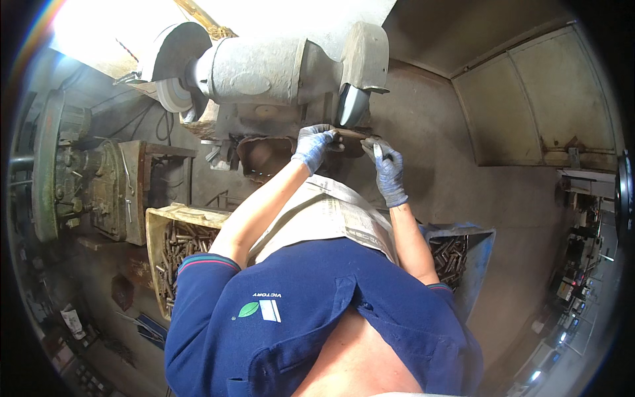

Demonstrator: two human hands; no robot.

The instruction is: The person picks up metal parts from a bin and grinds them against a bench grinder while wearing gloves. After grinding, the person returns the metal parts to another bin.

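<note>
A slim, brownish metal piece (352, 133) stretches crosswise between my hands, just below the right-hand wheel (354, 106) of a large grey bench grinder (258, 69). My left hand (315, 147), in a blue-and-grey glove, is closed on the piece's left end. The other end is pinched in the gloved fingers of my right hand (389, 171). The piece sits at the wheel's lower edge; whether the two touch, I cannot tell. Part of the piece is hidden by my fingers.
A yellow bin (156, 241) of small metal pieces stands at my left, a blue bin (481, 264) of similar ones at my right. The grinder's left wheel (174, 96) is partly exposed. Farther left is a greenish machine (89, 178); a metal cabinet (529, 106) stands far right.
</note>
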